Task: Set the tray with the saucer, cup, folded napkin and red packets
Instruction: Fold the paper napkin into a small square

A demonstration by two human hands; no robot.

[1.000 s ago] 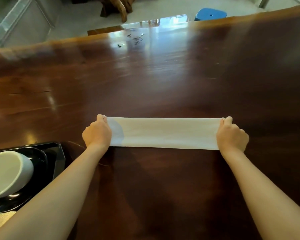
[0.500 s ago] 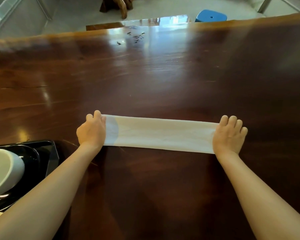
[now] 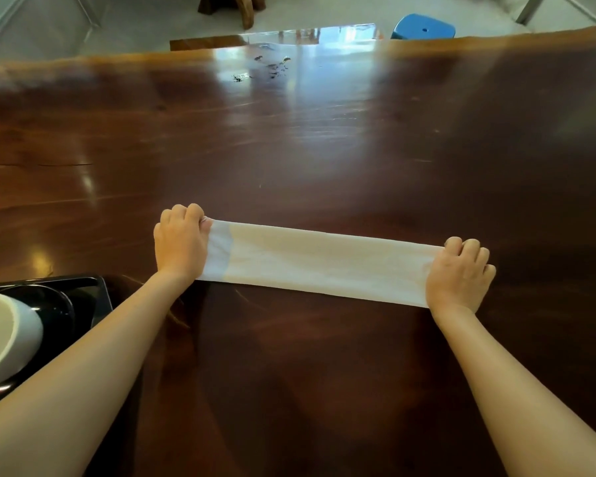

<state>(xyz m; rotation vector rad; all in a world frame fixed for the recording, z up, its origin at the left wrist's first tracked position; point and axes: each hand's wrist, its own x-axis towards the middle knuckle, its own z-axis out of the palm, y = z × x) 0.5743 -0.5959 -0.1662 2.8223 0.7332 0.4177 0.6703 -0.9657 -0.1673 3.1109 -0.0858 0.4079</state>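
Both grips, left hand, right hand, pinch napkin ends; table bare beyond.

The table is dark red-brown wood, polished to a high gloss that mirrors pale window light toward the upper centre of the frame. The napkin looks like thin matt white cloth or paper, faintly creased. At lower left, the tray is glossy black, seemingly plastic; the cup is smooth, white and glazed.

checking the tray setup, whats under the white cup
The white cup rests on a dark saucer inside the black tray. The saucer's centre is covered by the cup.
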